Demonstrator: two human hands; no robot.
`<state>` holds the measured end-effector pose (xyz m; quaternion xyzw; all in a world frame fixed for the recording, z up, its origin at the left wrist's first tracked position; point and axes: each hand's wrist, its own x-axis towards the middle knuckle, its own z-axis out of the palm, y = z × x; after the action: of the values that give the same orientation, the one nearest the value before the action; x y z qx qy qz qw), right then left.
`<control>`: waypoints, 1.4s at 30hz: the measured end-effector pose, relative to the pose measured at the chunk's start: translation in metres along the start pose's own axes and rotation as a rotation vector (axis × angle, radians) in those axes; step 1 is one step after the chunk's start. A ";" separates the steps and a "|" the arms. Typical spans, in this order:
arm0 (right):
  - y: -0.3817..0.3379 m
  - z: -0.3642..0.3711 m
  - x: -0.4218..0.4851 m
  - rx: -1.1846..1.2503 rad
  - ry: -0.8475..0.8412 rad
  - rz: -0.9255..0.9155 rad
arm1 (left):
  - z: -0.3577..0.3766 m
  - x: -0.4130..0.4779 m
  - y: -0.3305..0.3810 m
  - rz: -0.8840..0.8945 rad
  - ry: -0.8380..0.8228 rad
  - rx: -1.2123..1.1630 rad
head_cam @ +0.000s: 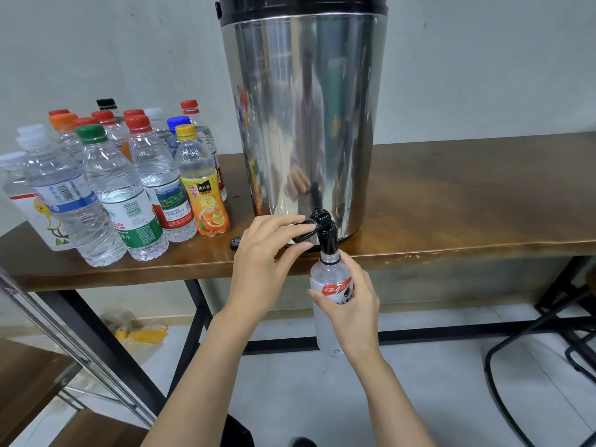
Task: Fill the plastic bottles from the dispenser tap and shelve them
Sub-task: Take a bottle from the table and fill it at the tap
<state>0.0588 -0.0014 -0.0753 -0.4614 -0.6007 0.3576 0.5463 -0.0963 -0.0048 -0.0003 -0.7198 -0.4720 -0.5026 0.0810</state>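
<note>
A tall steel dispenser (309, 108) stands on the brown wooden table (467, 201). Its black tap (326, 233) juts over the table's front edge. My left hand (264, 256) pinches the tap's black lever between thumb and fingers. My right hand (351, 304) grips an uncapped clear bottle (325, 317) with a red and white label, its mouth right under the spout. A small black cap (235, 242) lies on the table just left of my left hand.
Several capped plastic bottles (129, 185) crowd the table's left end, one with an orange juice label (204, 204). Black metal table legs and a chair frame (548, 350) stand below and right. A wooden shelf with a metal rail (48, 366) sits at lower left.
</note>
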 end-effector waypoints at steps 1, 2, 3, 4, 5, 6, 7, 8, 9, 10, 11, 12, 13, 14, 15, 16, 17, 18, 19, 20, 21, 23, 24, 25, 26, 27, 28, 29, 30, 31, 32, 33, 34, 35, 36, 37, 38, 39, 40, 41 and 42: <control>0.000 0.000 0.000 -0.002 0.001 -0.001 | 0.000 0.000 0.000 0.003 0.002 0.000; -0.001 0.000 0.000 -0.001 0.003 -0.001 | 0.000 0.000 0.000 0.004 0.004 -0.001; -0.001 0.000 0.000 0.003 0.004 -0.002 | 0.000 0.000 0.000 0.002 0.004 -0.003; -0.001 0.000 0.000 0.006 0.006 -0.003 | 0.000 0.000 0.000 -0.002 0.002 -0.005; -0.001 0.000 0.000 0.008 0.006 -0.003 | 0.000 0.000 0.000 -0.004 -0.001 -0.007; -0.001 0.000 0.000 0.009 0.006 -0.002 | 0.000 0.000 -0.001 -0.003 -0.002 -0.006; -0.001 0.000 0.000 0.007 0.007 -0.002 | 0.000 0.001 -0.001 0.002 -0.002 -0.005; -0.001 0.000 0.000 0.003 0.008 -0.003 | 0.000 0.001 -0.002 0.008 -0.001 -0.005; 0.000 0.000 0.000 -0.003 0.007 -0.005 | 0.000 0.001 -0.002 0.012 0.001 -0.005; 0.000 0.000 0.000 -0.006 0.006 -0.005 | 0.000 0.001 -0.003 0.014 0.002 -0.005; 0.000 0.000 0.000 -0.006 0.003 -0.003 | 0.000 0.002 -0.003 0.014 0.001 -0.004; 0.000 0.000 0.000 -0.004 0.000 -0.001 | 0.000 0.001 -0.003 0.013 0.000 -0.003; 0.000 0.000 0.000 -0.002 -0.001 0.000 | 0.000 0.001 -0.003 0.012 0.000 -0.003; 0.000 -0.001 0.000 -0.004 -0.002 -0.002 | 0.000 0.001 -0.003 0.011 0.000 -0.005; 0.000 -0.001 0.000 -0.006 -0.001 -0.004 | 0.000 0.002 -0.004 0.010 0.000 -0.007; 0.000 -0.001 0.000 -0.007 -0.001 -0.006 | 0.000 0.002 -0.004 0.009 -0.001 -0.009; 0.000 0.000 0.000 -0.007 -0.001 -0.006 | 0.000 0.002 -0.003 0.007 -0.003 -0.010; 0.000 0.000 0.001 -0.007 0.000 -0.005 | 0.000 0.002 -0.003 0.006 -0.005 -0.010; -0.001 0.000 0.001 -0.005 0.001 -0.002 | 0.000 0.002 -0.003 0.005 -0.009 -0.009; -0.001 0.000 0.001 0.000 0.000 0.003 | -0.001 0.002 -0.003 0.004 -0.012 -0.006; -0.001 0.000 0.001 0.005 0.000 0.009 | -0.001 0.002 -0.002 0.003 -0.015 -0.002; -0.001 0.000 0.001 0.001 0.002 0.014 | -0.001 0.002 -0.002 -0.001 -0.020 0.003; -0.001 0.000 0.001 -0.004 0.003 0.012 | -0.001 0.002 -0.003 -0.002 -0.020 0.002; -0.002 0.000 0.001 -0.005 0.003 0.010 | -0.001 0.002 -0.003 -0.004 -0.020 -0.001; -0.001 0.000 0.001 -0.004 0.001 0.008 | 0.000 0.002 -0.003 -0.007 -0.019 -0.004; -0.001 0.000 0.001 -0.002 -0.001 0.006 | 0.000 0.002 -0.003 -0.009 -0.020 -0.006; 0.000 0.000 0.001 -0.004 -0.002 0.004 | 0.000 0.001 -0.003 -0.009 -0.019 -0.008; 0.000 0.000 0.001 -0.005 -0.002 0.003 | 0.000 0.001 -0.003 -0.009 -0.018 -0.009; 0.001 0.000 0.000 -0.006 -0.002 0.005 | 0.000 0.001 -0.002 -0.009 -0.017 -0.010; 0.001 0.000 0.000 -0.005 -0.001 0.007 | 0.000 0.002 -0.002 -0.011 -0.016 -0.010; 0.001 0.000 0.000 -0.003 0.002 0.008 | 0.000 0.002 -0.002 -0.013 -0.017 -0.011; 0.000 0.000 0.000 -0.001 0.004 0.006 | 0.000 0.002 -0.001 -0.014 -0.017 -0.012; 0.000 0.000 0.000 0.002 0.006 0.004 | 0.000 0.002 -0.001 -0.013 -0.018 -0.013; 0.000 0.000 0.000 0.006 0.008 0.001 | 0.000 0.002 -0.001 -0.010 -0.018 -0.015; 0.000 0.000 0.000 0.007 0.009 0.000 | 0.000 0.002 -0.001 -0.007 -0.016 -0.019; 0.000 0.000 0.000 0.005 0.010 0.001 | 0.000 0.002 -0.001 -0.006 -0.013 -0.024; 0.000 0.000 0.000 0.004 0.011 0.003 | 0.000 0.001 -0.001 -0.007 -0.010 -0.029; 0.000 0.001 0.000 0.002 0.010 0.006 | 0.001 0.001 -0.002 -0.009 -0.009 -0.033; 0.001 0.000 0.000 0.002 0.010 0.006 | 0.001 0.001 -0.002 -0.012 -0.008 -0.035; 0.001 0.000 0.000 0.001 0.010 0.004 | 0.001 0.001 -0.002 -0.014 -0.008 -0.036; 0.002 -0.001 0.000 0.002 0.011 0.000 | 0.002 0.001 -0.002 -0.016 -0.008 -0.038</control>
<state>0.0597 -0.0014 -0.0768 -0.4627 -0.5973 0.3558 0.5500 -0.0966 -0.0024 -0.0012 -0.7195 -0.4683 -0.5092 0.0615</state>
